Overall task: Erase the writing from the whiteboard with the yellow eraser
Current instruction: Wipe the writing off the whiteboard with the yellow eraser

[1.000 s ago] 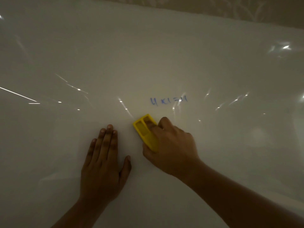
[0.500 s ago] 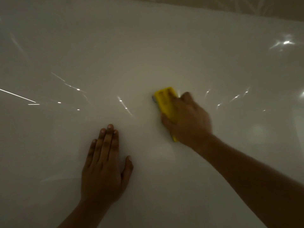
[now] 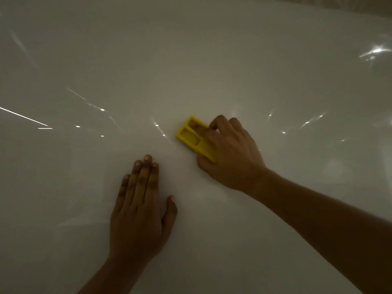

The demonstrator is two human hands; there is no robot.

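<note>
The whiteboard (image 3: 191, 60) fills almost the whole head view, glossy and dim, with streaks of reflected light. No blue writing shows on it now. My right hand (image 3: 231, 153) grips the yellow eraser (image 3: 191, 134) and presses it flat on the board near the middle. The eraser's far end, with two rectangular hollows, sticks out past my fingers to the upper left. My left hand (image 3: 142, 206) lies flat on the board below and left of the eraser, fingers together and thumb out, holding nothing.
The board's top edge runs along the upper right corner, with a patterned wall (image 3: 339, 5) behind it. A bright glare spot (image 3: 375, 50) sits at the right side of the board.
The blue writing seen one second ago is gone. My right hand swept the eraser up over it, then pulled it back down and slightly left. My left hand stayed flat in place.
</note>
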